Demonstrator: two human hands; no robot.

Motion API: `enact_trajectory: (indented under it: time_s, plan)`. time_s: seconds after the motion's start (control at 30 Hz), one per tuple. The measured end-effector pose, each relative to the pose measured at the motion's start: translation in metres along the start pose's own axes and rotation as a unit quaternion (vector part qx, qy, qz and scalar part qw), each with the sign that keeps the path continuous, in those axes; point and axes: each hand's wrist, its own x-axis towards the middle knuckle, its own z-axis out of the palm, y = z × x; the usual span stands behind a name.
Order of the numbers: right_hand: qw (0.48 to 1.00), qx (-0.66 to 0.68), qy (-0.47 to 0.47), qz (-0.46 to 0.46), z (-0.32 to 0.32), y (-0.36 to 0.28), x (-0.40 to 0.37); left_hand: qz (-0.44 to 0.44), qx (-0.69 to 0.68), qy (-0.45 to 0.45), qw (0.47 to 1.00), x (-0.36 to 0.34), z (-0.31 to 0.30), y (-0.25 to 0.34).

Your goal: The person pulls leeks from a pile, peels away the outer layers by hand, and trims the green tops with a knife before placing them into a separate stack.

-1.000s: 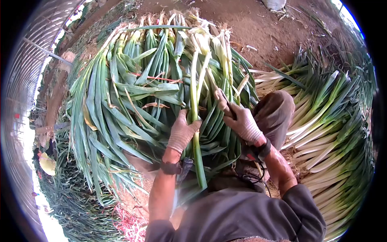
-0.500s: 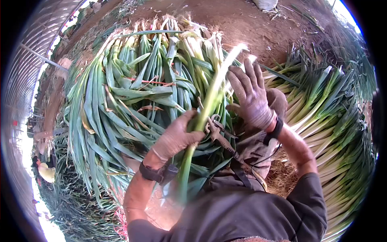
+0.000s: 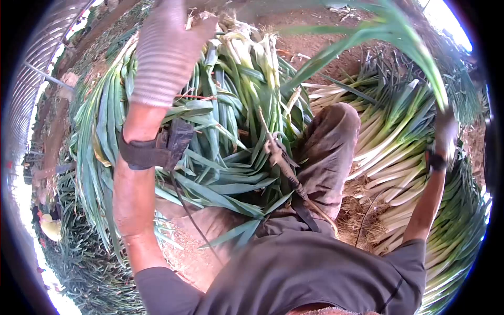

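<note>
My right hand, gloved and blurred, is out at the far right, closed around the lower stem of a leek. That leek's green leaves arch up and leftward across the top. Gloved too, my left hand reaches over the left heap of leeks. Its thumb is stretched away from the fingers, nothing shows in its grasp, and the fingertips run past the top edge. Between the heap and my bent knee lies a dirty gun-shaped tool with a thin nozzle.
A long row of leeks, white stems inward, lies to my right. Cut roots litter the ground by my leg. More greens cover the lower left. Bare soil shows beyond the heap, and a cable hangs from my left wrist.
The leek has gone from my left hand to my right, which carried it far right and closed on it. My left hand moved up and left over the heap.
</note>
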Motion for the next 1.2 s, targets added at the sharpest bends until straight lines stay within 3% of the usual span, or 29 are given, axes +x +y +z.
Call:
enact_trajectory:
  time_s: [0.07,0.13,0.2,0.23,0.27,0.33,0.37,0.4,0.43,0.5,0.57,0.6,0.7,0.73,0.77,0.8,0.83,0.87,0.93,1.03,1.13,1.2]
  plan:
    - [0.988,-0.028,-0.076,0.129,-0.004,0.096,-0.049,-0.022,-0.022,0.063,0.997,-0.017,0.018,-0.014]
    - [0.989,0.013,-0.056,0.137,-0.001,0.169,-0.137,-0.216,-0.085,-0.155,0.960,-0.059,0.054,-0.010]
    - [0.912,-0.013,-0.158,0.378,0.007,0.207,-0.226,-0.260,-0.158,-0.296,0.905,-0.113,0.104,-0.029]
    - [0.937,0.014,-0.136,0.320,0.020,0.233,-0.282,-0.271,-0.138,-0.310,0.901,-0.132,0.124,-0.028]
    - [0.931,-0.077,-0.188,0.303,0.021,0.243,-0.319,-0.281,-0.117,-0.325,0.895,-0.145,0.143,-0.025]
    - [0.876,-0.137,-0.207,0.414,0.005,0.194,-0.320,-0.285,-0.078,-0.328,0.897,-0.155,0.181,-0.025]
    - [0.879,-0.177,-0.185,0.402,-0.007,0.150,-0.305,-0.266,-0.059,-0.298,0.915,-0.157,0.200,-0.025]
    - [0.924,-0.180,-0.104,0.320,0.000,0.137,-0.295,-0.224,-0.020,-0.252,0.941,-0.159,0.223,-0.030]
    - [0.956,-0.182,-0.021,0.230,0.009,0.128,-0.280,-0.237,-0.005,-0.284,0.929,-0.148,0.234,-0.027]
    - [0.985,0.023,0.010,0.171,-0.001,0.046,-0.206,-0.268,0.009,-0.351,0.897,-0.126,0.249,-0.020]
    - [0.948,0.265,-0.133,0.114,0.003,-0.034,-0.148,-0.329,0.039,-0.394,0.857,-0.119,0.276,-0.026]
    - [0.904,0.338,-0.219,0.145,-0.027,-0.124,-0.127,-0.360,0.043,-0.396,0.844,-0.119,0.286,-0.028]
    - [0.819,0.432,-0.357,-0.125,-0.002,-0.262,-0.112,-0.416,-0.071,-0.413,0.807,-0.123,0.289,-0.048]
    - [0.738,0.485,-0.463,-0.067,0.015,-0.304,-0.118,-0.425,-0.109,-0.391,0.809,-0.128,0.290,-0.057]
    - [0.664,0.545,-0.506,-0.080,0.041,-0.340,-0.127,-0.429,-0.197,-0.348,0.810,-0.140,0.292,-0.067]
    - [0.709,0.489,-0.491,-0.131,0.044,-0.375,-0.132,-0.427,-0.280,-0.301,0.805,-0.152,0.290,-0.072]
    - [0.685,0.535,-0.478,-0.127,0.077,-0.401,-0.148,-0.401,-0.288,-0.300,0.816,-0.142,0.260,-0.057]
    - [0.639,0.577,-0.497,-0.109,0.087,-0.424,-0.156,-0.389,-0.256,-0.287,0.837,-0.137,0.236,-0.042]
    - [0.651,0.581,-0.481,-0.084,0.068,-0.450,-0.159,-0.357,-0.308,-0.241,0.848,-0.147,0.217,-0.036]
    - [0.617,0.622,-0.473,-0.095,0.030,-0.464,-0.148,-0.360,-0.209,-0.272,0.868,-0.128,0.171,-0.010]
    - [0.559,0.679,-0.462,-0.113,0.036,-0.470,-0.145,-0.340,-0.297,-0.296,0.842,-0.126,0.165,-0.036]
    - [0.615,0.599,-0.500,-0.113,0.048,-0.467,-0.139,-0.386,-0.207,-0.260,0.861,-0.110,0.157,-0.059]
